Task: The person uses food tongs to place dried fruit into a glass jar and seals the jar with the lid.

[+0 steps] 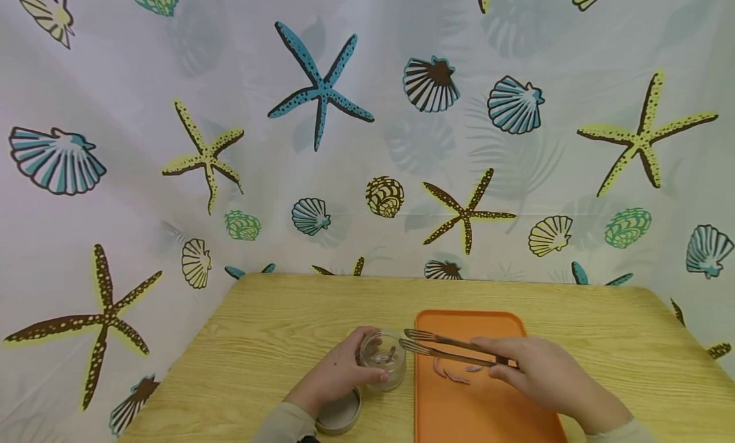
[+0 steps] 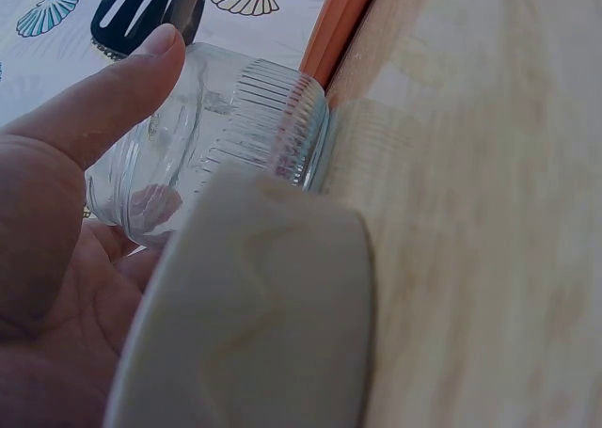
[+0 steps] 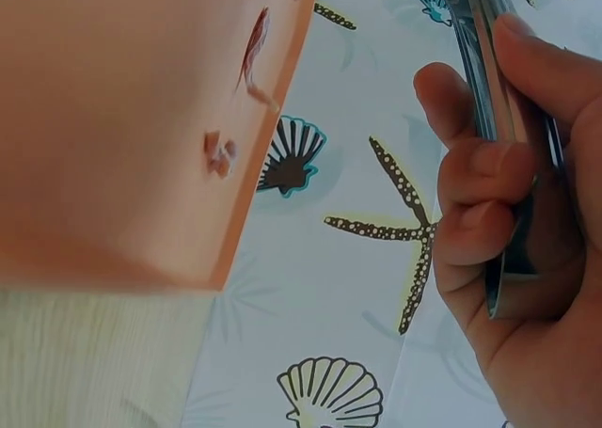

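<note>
My left hand holds a clear glass jar, thumb on one side and fingers round the other. In the left wrist view the jar has ribbed glass and a small pinkish piece inside. A round lid lies on the table beside the jar, partly behind the left wrist. My right hand grips metal tongs, thumb against curled fingers in the right wrist view. Their slotted tips stand apart at the jar's mouth, with nothing visible between them.
An orange tray lies right of the jar, under the tongs. Several small pinkish strips lie on it. The wooden table ends at a hanging curtain printed with starfish and shells.
</note>
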{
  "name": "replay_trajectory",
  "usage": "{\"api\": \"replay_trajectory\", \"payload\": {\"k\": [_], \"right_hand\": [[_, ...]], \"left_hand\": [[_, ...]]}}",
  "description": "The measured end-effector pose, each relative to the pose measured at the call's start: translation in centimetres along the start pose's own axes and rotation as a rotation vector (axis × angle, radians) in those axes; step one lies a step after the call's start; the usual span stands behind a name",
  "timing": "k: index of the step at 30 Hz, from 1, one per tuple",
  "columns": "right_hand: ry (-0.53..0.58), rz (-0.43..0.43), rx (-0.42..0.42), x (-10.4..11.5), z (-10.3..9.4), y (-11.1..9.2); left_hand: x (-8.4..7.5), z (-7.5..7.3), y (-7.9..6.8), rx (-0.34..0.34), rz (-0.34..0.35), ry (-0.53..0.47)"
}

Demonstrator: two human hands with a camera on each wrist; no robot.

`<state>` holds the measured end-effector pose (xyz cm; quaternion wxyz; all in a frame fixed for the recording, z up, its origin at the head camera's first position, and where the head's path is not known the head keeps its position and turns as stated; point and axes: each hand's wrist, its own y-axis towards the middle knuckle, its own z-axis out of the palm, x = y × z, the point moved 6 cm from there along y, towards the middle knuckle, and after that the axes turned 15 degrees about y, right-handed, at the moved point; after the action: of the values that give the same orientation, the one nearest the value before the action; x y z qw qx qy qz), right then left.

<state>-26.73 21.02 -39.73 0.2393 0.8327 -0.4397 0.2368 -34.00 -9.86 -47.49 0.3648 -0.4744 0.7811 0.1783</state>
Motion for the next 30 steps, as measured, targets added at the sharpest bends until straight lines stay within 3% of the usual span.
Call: {"api": "replay_trajectory", "payload": {"k": [22, 30], "right_hand": [[-0.083, 0.123, -0.029, -4.3, -2.7, -3.9], [-0.020, 0.202, -0.013, -5.9, -3.1, -5.4]], "left_hand": [[0.2, -0.1, 0.0, -0.007, -0.007, 0.000], [0.2, 0.0, -0.1, -0.010, -0.024, 0.017]]}}
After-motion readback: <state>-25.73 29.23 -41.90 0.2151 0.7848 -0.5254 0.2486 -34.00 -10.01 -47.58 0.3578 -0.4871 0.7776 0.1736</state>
